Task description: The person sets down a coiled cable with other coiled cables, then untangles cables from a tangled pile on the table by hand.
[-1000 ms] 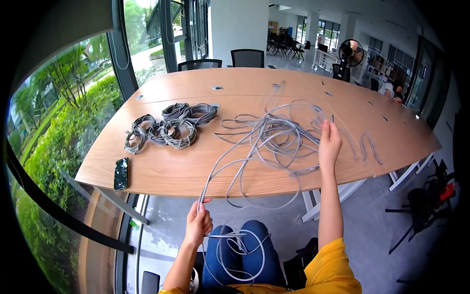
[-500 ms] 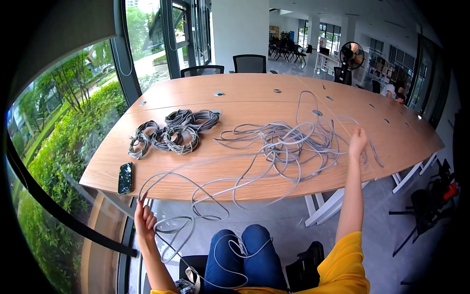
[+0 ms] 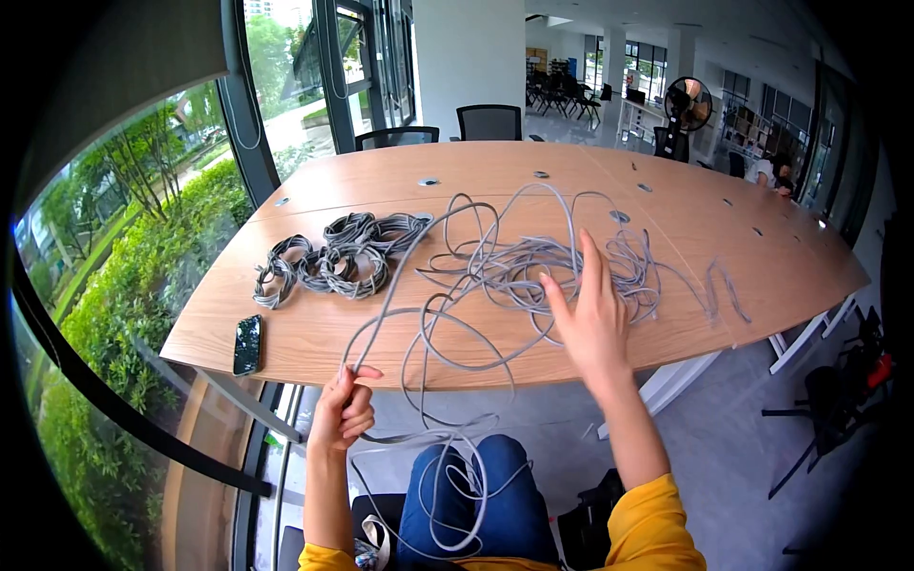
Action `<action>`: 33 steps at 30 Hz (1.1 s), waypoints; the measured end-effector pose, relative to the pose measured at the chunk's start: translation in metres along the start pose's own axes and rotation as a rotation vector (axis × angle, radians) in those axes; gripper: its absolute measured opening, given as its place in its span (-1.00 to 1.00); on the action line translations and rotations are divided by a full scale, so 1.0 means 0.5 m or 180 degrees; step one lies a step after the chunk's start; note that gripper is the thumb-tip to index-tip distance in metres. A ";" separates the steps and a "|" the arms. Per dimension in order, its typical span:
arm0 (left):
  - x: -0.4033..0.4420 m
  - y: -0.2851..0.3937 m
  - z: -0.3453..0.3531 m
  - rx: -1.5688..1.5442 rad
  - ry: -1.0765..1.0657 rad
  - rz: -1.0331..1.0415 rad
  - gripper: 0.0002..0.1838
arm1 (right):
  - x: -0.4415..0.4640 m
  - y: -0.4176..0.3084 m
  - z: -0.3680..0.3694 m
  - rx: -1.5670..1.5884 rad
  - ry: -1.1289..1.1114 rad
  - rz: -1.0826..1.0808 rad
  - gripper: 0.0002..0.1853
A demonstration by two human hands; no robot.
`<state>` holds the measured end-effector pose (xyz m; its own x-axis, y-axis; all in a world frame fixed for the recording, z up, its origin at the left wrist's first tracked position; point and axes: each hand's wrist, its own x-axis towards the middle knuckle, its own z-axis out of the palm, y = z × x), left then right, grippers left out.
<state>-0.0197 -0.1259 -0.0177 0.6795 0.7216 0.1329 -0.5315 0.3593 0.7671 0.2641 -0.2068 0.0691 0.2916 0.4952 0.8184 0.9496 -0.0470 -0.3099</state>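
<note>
A loose tangle of grey cable (image 3: 519, 266) lies on the wooden table, and strands of it run down over the near edge to my lap. My left hand (image 3: 345, 409) is closed on the cable just in front of that edge, with loops hanging below it. Over the right part of the tangle, my right hand (image 3: 595, 328) has its fingers spread, thumb apart, and holds nothing. Several coiled cable bundles (image 3: 352, 271) sit together to the left of the tangle.
A dark phone (image 3: 248, 344) lies near the left front edge of the table (image 3: 314, 333). Two chairs (image 3: 488, 123) stand behind the table, and a fan (image 3: 687, 105) is at the back right. Another person (image 3: 764, 171) is far off at the right.
My left hand went out to the left with the cable, then came back toward the middle. My right hand moved right, then back left over the tangle, and its fingers are now spread.
</note>
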 end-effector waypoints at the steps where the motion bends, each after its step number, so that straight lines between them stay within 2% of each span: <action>1: 0.000 0.000 -0.001 -0.0017 -0.0127 -0.0050 -0.58 | -0.011 -0.009 0.008 0.0261 0.0105 -0.0671 -0.58; 2: -0.001 0.000 -0.006 -0.0140 -0.0280 -0.0134 -0.58 | -0.022 -0.018 0.017 0.0527 0.0214 -0.1344 -0.55; 3: -0.003 0.002 -0.017 -0.0271 -0.0586 -0.0184 -0.57 | -0.028 -0.044 0.009 0.1744 -0.0762 -0.1241 -0.55; 4: -0.005 0.003 -0.029 -0.0412 -0.0889 -0.0249 -0.56 | -0.023 -0.044 0.032 0.1770 -0.0762 -0.1243 -0.55; 5: -0.007 0.001 -0.040 -0.0403 -0.0862 -0.0257 -0.56 | -0.016 -0.033 0.072 0.2387 -0.1851 -0.0901 -0.52; 6: -0.007 0.000 -0.051 -0.0435 -0.1294 -0.0361 -0.55 | -0.013 -0.023 0.112 0.2971 -0.2939 -0.0527 -0.49; 7: -0.004 0.001 -0.060 -0.0460 -0.1739 -0.0447 -0.54 | -0.013 -0.014 0.152 0.2988 -0.2933 -0.0546 -0.49; 9: -0.004 -0.006 -0.068 -0.0682 -0.1858 -0.0390 -0.52 | -0.006 -0.012 0.208 0.3201 -0.3215 -0.0648 -0.47; 10: -0.004 -0.003 -0.071 -0.0739 -0.1938 -0.0298 -0.52 | -0.006 -0.015 0.214 0.3223 -0.3208 -0.0664 -0.47; 12: -0.005 -0.002 -0.062 -0.1277 -0.2237 -0.0093 -0.53 | -0.008 -0.021 0.216 0.1449 -0.3143 -0.1177 -0.40; 13: -0.005 0.001 -0.051 -0.1374 -0.2328 -0.0067 -0.53 | -0.022 -0.010 0.238 0.1166 -0.3056 -0.1127 -0.43; 16: -0.026 0.023 -0.028 -0.1242 -0.2365 0.0156 -0.50 | -0.045 0.004 0.257 0.0688 -0.2771 -0.1124 -0.50; 17: -0.031 0.028 -0.016 -0.1577 -0.2400 0.0419 -0.44 | -0.045 0.012 0.256 0.0677 -0.2765 -0.1109 -0.50; 18: -0.044 0.044 -0.001 -0.1430 -0.2028 0.0873 -0.40 | -0.045 0.023 0.253 0.0462 -0.2699 -0.1245 -0.53; 22: -0.086 0.108 0.005 -0.1556 -0.2364 0.1425 -0.42 | -0.039 0.098 0.231 -0.0262 -0.2721 -0.1286 -0.52; 26: -0.106 0.122 -0.031 -0.1487 -0.2182 0.1541 -0.38 | -0.006 0.201 0.222 -0.0406 -0.2260 -0.1324 -0.50; 28: -0.112 0.118 -0.043 -0.1530 -0.2118 0.1496 -0.36 | 0.013 0.240 0.218 -0.0686 -0.1233 -0.1574 -0.47; 29: -0.117 0.118 -0.043 -0.1493 -0.2087 0.1612 -0.36 | 0.019 0.266 0.210 -0.0703 -0.1234 -0.1562 -0.47; 31: -0.127 0.126 -0.043 -0.1377 -0.2079 0.1725 -0.35 | 0.032 0.304 0.188 -0.1221 -0.1107 -0.1065 -0.37; 33: -0.130 0.115 -0.056 -0.1208 -0.1817 0.1672 -0.31 | 0.040 0.322 0.171 -0.1408 -0.0898 -0.0953 -0.38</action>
<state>-0.1087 -0.1356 0.0002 0.3943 0.4783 0.7847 -0.9119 0.3092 0.2698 0.4129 -0.1305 -0.0058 0.0198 0.7507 0.6604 0.9611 -0.1963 0.1943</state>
